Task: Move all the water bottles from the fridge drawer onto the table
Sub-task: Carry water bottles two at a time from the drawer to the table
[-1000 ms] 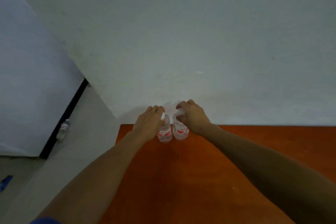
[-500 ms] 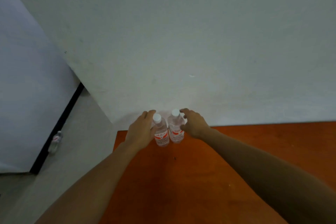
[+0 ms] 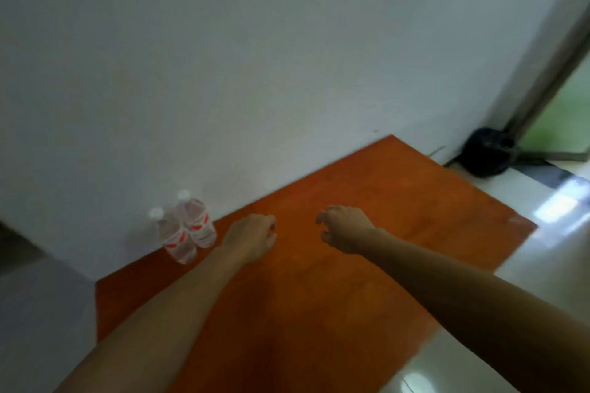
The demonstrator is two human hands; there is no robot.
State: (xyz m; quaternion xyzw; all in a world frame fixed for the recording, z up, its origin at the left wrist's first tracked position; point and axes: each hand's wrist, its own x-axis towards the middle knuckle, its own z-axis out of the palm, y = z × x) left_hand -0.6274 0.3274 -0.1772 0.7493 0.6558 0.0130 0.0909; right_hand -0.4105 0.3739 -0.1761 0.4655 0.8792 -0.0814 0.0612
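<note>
The left water bottle [image 3: 176, 241] and the right water bottle [image 3: 197, 223] stand upright and touching at the orange surface's [image 3: 351, 297] far left edge, against the white wall [image 3: 255, 73]. Our left hand [image 3: 252, 238] and right hand [image 3: 344, 229] hover to their right, clear of both bottles, fingers [image 3: 327, 212] loosely curled and holding nothing.

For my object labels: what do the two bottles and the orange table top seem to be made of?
The two bottles: clear, probably thin plastic; the wall shows through them, and they carry white caps and red-and-white labels. The table top: smooth, matte orange-brown, perhaps laminate or painted wood; blur hides any grain, so I cannot tell.
</note>
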